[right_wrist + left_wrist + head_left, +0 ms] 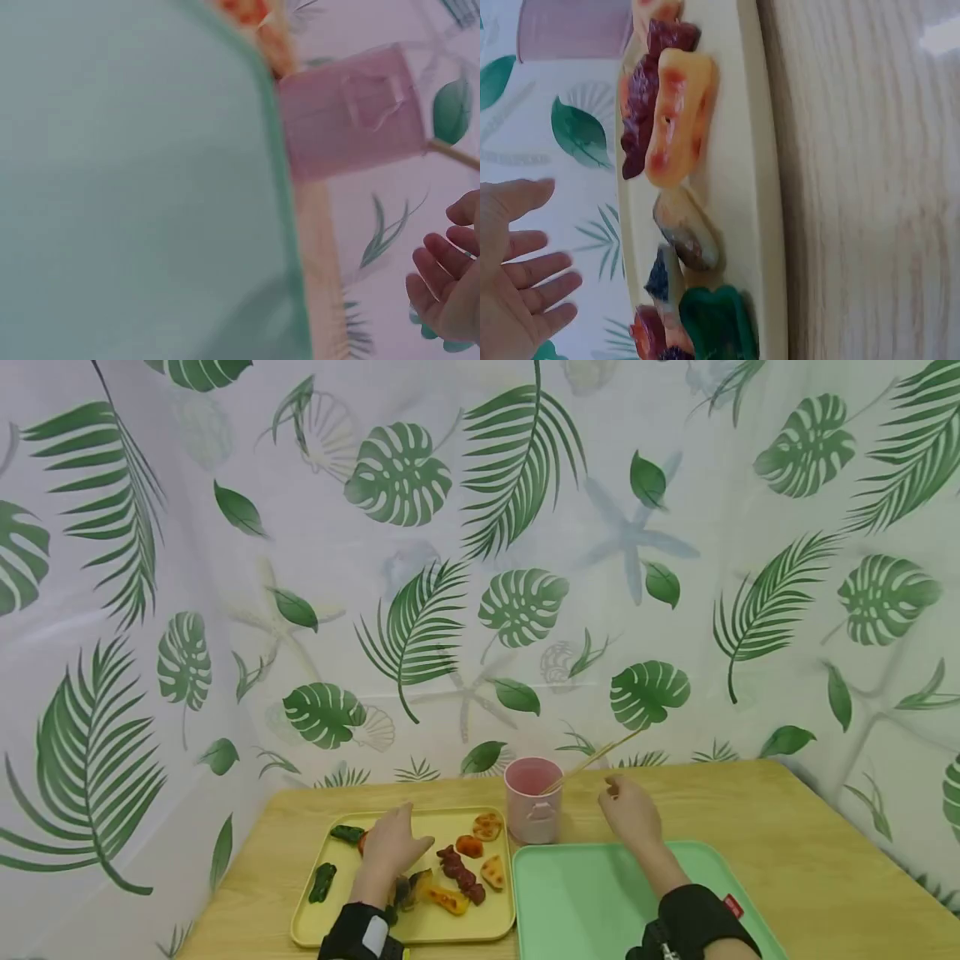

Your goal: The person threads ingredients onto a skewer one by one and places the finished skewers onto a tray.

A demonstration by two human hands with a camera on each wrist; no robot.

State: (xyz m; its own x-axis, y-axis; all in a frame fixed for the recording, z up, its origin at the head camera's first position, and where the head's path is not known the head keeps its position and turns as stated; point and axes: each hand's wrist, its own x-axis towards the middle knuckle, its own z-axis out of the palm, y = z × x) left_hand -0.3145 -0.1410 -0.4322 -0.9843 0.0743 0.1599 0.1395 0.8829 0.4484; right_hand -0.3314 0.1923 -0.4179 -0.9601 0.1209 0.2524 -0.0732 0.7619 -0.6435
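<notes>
Left hand [392,847] open, fingers straight and relaxed, hovers palm-down over yellow tray [427,933] of glossy plastic food pieces [459,872], holds nothing. Right hand [628,810] loosely curled, empty, raised just beside pink cup [532,799] and thin wooden skewers [591,760] leaning in it. Smooth green tray [585,902] beneath right forearm, on wood-grain table [810,835]

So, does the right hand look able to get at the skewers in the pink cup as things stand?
Probably yes. The right hand hovers just right of the pink cup, its fingers loosely curled and holding nothing, and the wooden skewers lean out towards it with nothing between.
</notes>
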